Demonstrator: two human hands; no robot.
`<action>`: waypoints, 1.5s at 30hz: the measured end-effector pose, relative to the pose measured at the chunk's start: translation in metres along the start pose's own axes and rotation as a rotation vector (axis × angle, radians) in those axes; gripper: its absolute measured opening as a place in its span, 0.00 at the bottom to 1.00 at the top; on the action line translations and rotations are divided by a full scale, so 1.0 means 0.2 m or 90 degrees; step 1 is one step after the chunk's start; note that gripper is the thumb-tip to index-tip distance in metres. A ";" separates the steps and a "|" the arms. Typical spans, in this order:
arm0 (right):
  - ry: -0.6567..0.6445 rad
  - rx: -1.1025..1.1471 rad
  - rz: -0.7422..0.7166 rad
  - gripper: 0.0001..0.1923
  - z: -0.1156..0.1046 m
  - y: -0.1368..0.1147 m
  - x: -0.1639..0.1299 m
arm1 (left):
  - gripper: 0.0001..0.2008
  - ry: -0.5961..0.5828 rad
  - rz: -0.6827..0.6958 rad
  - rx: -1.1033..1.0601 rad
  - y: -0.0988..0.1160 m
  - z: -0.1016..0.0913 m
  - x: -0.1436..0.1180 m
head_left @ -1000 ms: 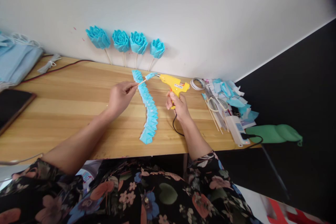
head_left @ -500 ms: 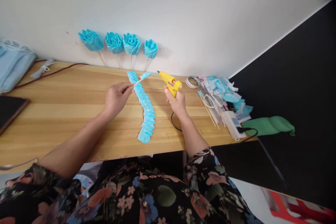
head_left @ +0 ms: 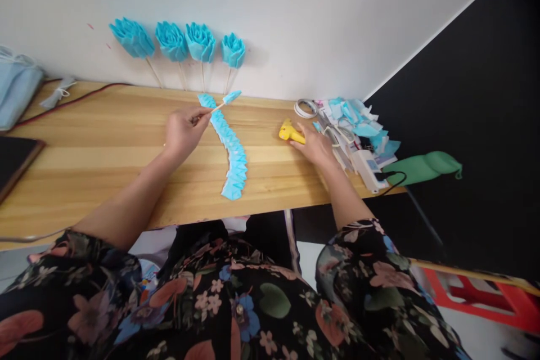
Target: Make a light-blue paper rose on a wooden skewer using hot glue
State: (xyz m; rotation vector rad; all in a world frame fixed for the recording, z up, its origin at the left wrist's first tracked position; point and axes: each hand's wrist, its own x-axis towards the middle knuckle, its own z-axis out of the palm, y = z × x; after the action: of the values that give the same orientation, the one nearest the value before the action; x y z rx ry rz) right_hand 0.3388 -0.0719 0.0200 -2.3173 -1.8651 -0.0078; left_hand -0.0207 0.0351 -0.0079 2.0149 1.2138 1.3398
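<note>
My left hand [head_left: 184, 132] pinches a thin wooden stick [head_left: 217, 107]. A small light-blue folded piece [head_left: 232, 97] is wrapped around the stick's tip. Below it, a curved strip of overlapping blue folded pieces [head_left: 233, 152] lies on the wooden table. To the right, my right hand [head_left: 315, 145] has its thumb and fingers on either side of the handle of a yellow glue gun [head_left: 290, 131], low at the tabletop. The gun's nozzle is not visible from this angle.
Several blue flowers on sticks [head_left: 199, 43] lean against the wall. At right are a tape roll [head_left: 306, 108], scissors [head_left: 337, 136], blue scraps [head_left: 358, 118], a white power strip [head_left: 370, 171] and a green pouch [head_left: 424, 169]. A dark tablet-like object [head_left: 17, 163] and blue masks [head_left: 17, 90] lie at left.
My right hand has brought the glue gun down and right to the tabletop, turning it. My left hand still holds the stick over the strip. The camera view has shifted.
</note>
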 end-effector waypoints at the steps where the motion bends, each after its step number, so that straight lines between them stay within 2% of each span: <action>1: -0.002 -0.026 -0.027 0.33 -0.01 0.03 -0.04 | 0.13 0.002 0.014 0.000 0.00 0.00 0.00; 3: 0.012 -0.035 -0.062 0.30 -0.05 0.05 -0.12 | 0.12 -0.005 0.046 0.001 0.01 0.00 0.01; 5: 0.040 -0.023 -0.101 0.22 -0.08 0.01 -0.20 | 0.11 -0.026 0.073 0.000 0.03 0.00 0.02; 7: 0.100 0.043 -0.233 0.12 -0.08 -0.09 -0.27 | 0.10 -0.053 0.102 -0.003 0.06 0.00 0.04; 9: 0.114 0.111 -0.356 0.07 -0.06 -0.22 -0.34 | 0.09 -0.080 0.131 -0.004 0.11 -0.01 0.05; 12: 0.074 0.168 -0.511 0.10 0.03 -0.39 -0.44 | 0.08 -0.121 0.154 -0.010 0.18 -0.04 0.04; 14: 0.082 0.177 -0.589 0.11 0.09 -0.46 -0.48 | 0.07 -0.147 0.151 -0.025 0.20 -0.07 0.02; 18: 0.124 0.113 -0.700 0.14 0.13 -0.51 -0.48 | 0.08 -0.155 0.117 -0.055 0.18 -0.12 -0.03; 22: 0.159 0.052 -0.754 0.16 0.15 -0.55 -0.44 | 0.07 -0.140 0.080 -0.062 0.16 -0.15 -0.04; 24: 0.145 0.068 -0.753 0.16 0.16 -0.57 -0.42 | 0.07 -0.132 0.066 -0.061 0.16 -0.16 -0.04; 26: 0.110 0.142 -0.727 0.15 0.16 -0.59 -0.40 | 0.08 -0.131 0.046 -0.073 0.17 -0.17 -0.05; 30: 0.066 0.381 -0.625 0.07 0.10 -0.62 -0.33 | 0.08 -0.102 0.009 -0.117 0.17 -0.19 -0.10; 34: 0.024 0.550 -0.511 0.03 0.01 -0.64 -0.20 | 0.10 -0.090 -0.024 -0.144 0.17 -0.21 -0.13; 39: -0.106 0.784 -0.332 0.11 -0.01 -0.65 -0.03 | 0.11 -0.094 -0.031 -0.157 0.21 -0.25 -0.13; 42: -0.121 0.878 -0.283 0.17 0.02 -0.66 0.00 | 0.11 -0.092 -0.022 -0.149 0.21 -0.24 -0.13; 45: -0.127 0.910 -0.235 0.22 0.05 -0.67 -0.02 | 0.11 -0.083 -0.015 -0.131 0.18 -0.22 -0.13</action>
State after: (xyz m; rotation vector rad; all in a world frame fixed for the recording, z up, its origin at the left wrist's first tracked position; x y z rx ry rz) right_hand 0.2075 -0.0473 0.0257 -0.9918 -1.4422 1.1115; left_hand -0.0491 -0.0112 0.0249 1.9048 0.9948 1.2462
